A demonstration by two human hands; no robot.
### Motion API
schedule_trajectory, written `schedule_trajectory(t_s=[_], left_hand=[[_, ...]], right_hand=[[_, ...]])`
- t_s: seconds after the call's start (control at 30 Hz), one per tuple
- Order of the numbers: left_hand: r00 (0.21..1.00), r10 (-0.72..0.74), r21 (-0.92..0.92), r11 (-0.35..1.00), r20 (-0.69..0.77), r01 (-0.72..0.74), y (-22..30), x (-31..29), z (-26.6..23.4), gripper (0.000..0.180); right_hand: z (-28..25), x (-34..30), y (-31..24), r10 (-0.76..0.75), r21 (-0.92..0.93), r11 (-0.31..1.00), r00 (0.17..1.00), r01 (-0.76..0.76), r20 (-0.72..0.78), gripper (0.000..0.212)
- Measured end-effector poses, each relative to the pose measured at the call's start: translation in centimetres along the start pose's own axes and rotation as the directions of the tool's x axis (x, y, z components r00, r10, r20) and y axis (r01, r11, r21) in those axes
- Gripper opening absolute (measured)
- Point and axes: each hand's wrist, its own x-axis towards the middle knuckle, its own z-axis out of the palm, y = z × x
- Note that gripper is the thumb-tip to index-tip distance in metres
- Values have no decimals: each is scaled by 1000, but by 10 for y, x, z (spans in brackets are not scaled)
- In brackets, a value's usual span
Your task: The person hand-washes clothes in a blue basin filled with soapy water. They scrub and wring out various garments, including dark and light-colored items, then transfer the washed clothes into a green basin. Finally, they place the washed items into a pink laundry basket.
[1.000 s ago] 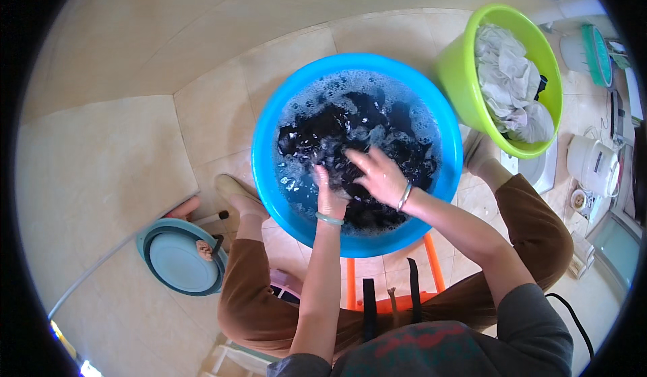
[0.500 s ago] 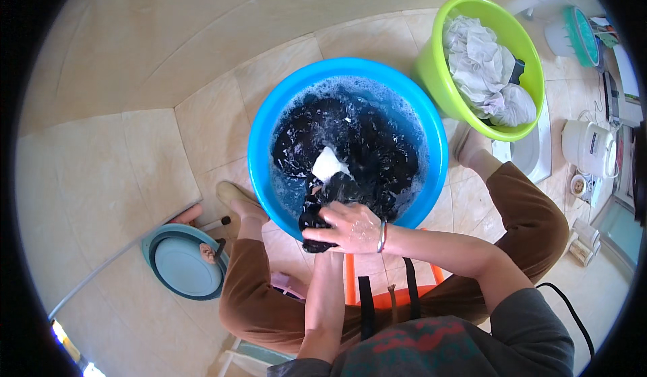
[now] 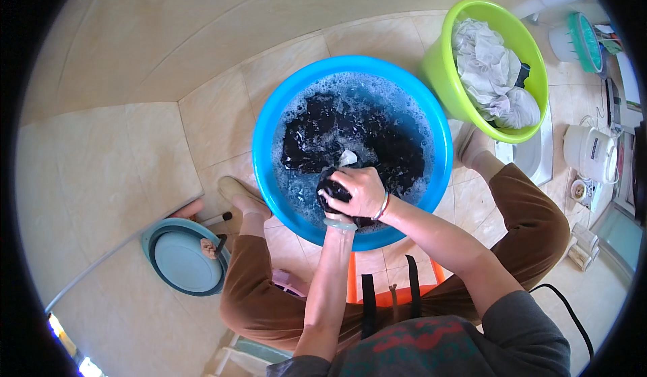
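Observation:
A wad of black wet cloth (image 3: 333, 193) is bunched between my two hands over the near side of a blue basin (image 3: 259, 164). My right hand (image 3: 364, 191) grips it from above, fingers curled over it, a metal bangle at the wrist. Underneath, my left hand (image 3: 331, 214) holds the same wad; its fingers are mostly hidden, and a pale green bangle circles that wrist. More dark cloth (image 3: 310, 134) lies in the sudsy water, which fills much of the basin. Just beyond my hands a small white patch of cloth (image 3: 348, 158) pokes up.
At the far right stands a lime green tub (image 3: 438, 73) with white and grey laundry (image 3: 485, 60). A grey-blue collapsible basin (image 3: 185, 261) leans at the left. My legs straddle the blue basin, with an orange stool (image 3: 397, 296) below me. A white bucket (image 3: 590, 151) stands right.
Both hands have moved forward with the black cloth, from the basin's near rim to over the water. Less of the white patch shows, and the left wrist's bangle has come into sight.

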Motion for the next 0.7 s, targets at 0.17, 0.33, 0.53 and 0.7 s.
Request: schedule_trajectory(t_s=[0.17,0.33,0.53,0.7], left_hand=[[956,14,342,935,-294,91,42,3,72,22],[884,403,969,-33,237,-245,39,22,63,53],[981,143,928,-365,133,-72,11,26,40,102],[999,-45,926,-378,-6,-11,-3,65,12,78]], right_hand=[[-8,4,84,113,-267,950,974,-164,-198,27],[-38,0,122,208,-370,910,978,-186,19,46],[-25,-29,133,170,-552,834,949,6,266,69],[7,-36,165,405,-653,751,847,-93,345,65]])
